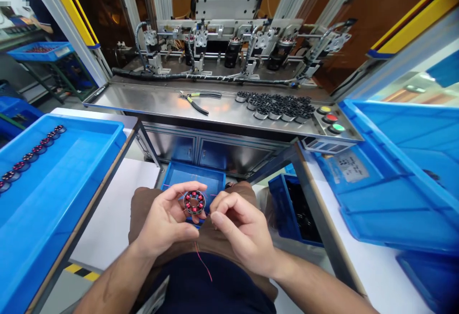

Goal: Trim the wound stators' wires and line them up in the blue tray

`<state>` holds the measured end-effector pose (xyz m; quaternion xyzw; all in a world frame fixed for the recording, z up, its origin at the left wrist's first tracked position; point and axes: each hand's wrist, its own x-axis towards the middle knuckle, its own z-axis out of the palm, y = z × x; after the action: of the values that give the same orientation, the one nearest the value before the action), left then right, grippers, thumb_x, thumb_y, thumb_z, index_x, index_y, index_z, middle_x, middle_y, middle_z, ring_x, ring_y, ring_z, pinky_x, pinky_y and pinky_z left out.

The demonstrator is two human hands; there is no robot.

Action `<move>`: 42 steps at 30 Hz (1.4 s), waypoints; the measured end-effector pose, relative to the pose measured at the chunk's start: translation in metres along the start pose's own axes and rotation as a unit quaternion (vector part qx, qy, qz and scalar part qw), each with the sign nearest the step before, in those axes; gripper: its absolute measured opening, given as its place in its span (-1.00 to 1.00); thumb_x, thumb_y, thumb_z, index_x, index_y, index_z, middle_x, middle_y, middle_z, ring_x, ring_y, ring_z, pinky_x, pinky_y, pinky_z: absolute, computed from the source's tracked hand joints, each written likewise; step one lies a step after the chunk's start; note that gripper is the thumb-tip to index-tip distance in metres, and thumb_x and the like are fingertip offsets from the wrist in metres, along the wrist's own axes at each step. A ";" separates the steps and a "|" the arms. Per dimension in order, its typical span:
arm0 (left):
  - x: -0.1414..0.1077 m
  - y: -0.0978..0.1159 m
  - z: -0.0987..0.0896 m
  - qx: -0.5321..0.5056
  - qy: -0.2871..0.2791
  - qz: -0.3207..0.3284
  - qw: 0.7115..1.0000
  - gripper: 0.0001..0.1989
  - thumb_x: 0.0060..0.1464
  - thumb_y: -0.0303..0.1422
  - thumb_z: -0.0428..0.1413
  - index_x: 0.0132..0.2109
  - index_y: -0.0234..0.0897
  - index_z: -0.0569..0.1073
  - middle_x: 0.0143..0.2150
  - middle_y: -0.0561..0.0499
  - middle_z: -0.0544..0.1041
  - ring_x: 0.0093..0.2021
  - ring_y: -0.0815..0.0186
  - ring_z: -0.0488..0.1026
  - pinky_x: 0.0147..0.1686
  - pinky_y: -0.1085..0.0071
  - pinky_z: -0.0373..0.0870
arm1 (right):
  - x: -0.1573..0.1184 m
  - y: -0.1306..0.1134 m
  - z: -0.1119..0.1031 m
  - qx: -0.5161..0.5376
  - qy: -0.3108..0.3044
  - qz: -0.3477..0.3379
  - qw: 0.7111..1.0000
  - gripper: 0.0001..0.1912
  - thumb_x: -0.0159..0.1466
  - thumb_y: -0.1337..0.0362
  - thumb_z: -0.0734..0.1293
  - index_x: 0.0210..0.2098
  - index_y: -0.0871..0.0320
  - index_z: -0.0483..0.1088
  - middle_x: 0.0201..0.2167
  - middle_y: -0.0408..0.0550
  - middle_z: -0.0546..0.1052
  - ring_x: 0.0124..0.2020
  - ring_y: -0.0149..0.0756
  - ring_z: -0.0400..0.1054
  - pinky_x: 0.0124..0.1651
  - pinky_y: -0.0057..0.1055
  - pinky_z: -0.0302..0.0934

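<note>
A small round motor stator [194, 202] with red windings and a dark rim sits in my left hand [167, 216], its fingers curled around the edge. Thin red wires stick out from it, and one loose wire [203, 261] hangs down over my lap. Just right of the stator, my right hand [244, 232] is closed, with thumb and forefinger pinched together. Whatever those fingertips hold is too small to make out; a thin wire shows close by. Beneath both hands, a blue tray [195, 173] stands low between my knees.
Cutting pliers [201, 100] and several dark ring-shaped cores [278, 106] lie on the metal ledge, beside push buttons [330, 118]. Behind is a machine with fixtures [233, 51]. A blue tray [71, 170] with a row of stators stands left; blue bins [394, 170] stand right.
</note>
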<state>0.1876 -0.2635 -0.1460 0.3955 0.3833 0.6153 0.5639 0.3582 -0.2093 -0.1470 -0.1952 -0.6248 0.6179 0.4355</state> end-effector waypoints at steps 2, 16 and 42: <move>0.000 -0.002 0.003 0.025 0.035 0.032 0.999 -0.46 -0.26 -0.38 0.49 -0.04 -0.16 0.60 0.01 -0.09 0.58 -0.26 0.33 0.57 -0.30 0.51 0.55 | -0.003 0.003 0.002 -0.007 0.001 -0.005 1.000 -0.83 0.39 0.29 0.30 -0.36 0.12 0.30 -0.44 -0.17 0.40 -0.42 -0.42 0.26 -0.34 -0.43 0.14; -0.019 -0.001 0.002 0.350 0.073 0.258 0.897 -0.45 -0.13 -0.58 0.36 0.05 -0.17 0.53 -0.07 -0.11 0.64 -0.05 0.15 0.59 -0.06 0.28 0.59 | -0.004 0.008 0.019 0.057 0.025 0.037 0.997 -0.81 0.43 0.21 0.23 -0.33 0.11 0.27 -0.35 -0.12 0.32 -0.30 -0.34 0.21 -0.19 -0.37 0.19; -0.011 0.005 0.006 0.229 0.130 0.166 0.950 -0.58 -0.16 -0.56 0.39 -0.08 -0.24 0.60 -0.12 -0.09 0.67 -0.11 0.22 0.63 -0.08 0.39 0.61 | -0.002 0.012 0.020 0.071 0.056 0.064 0.994 -0.82 0.28 0.15 0.42 -0.31 0.12 0.42 -0.38 -0.11 0.41 -0.33 -0.34 0.30 -0.24 -0.40 0.25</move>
<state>0.1919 -0.2742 -0.1401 0.4887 0.5126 0.6420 0.2937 0.3405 -0.2208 -0.1563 -0.2374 -0.5403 0.6756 0.4419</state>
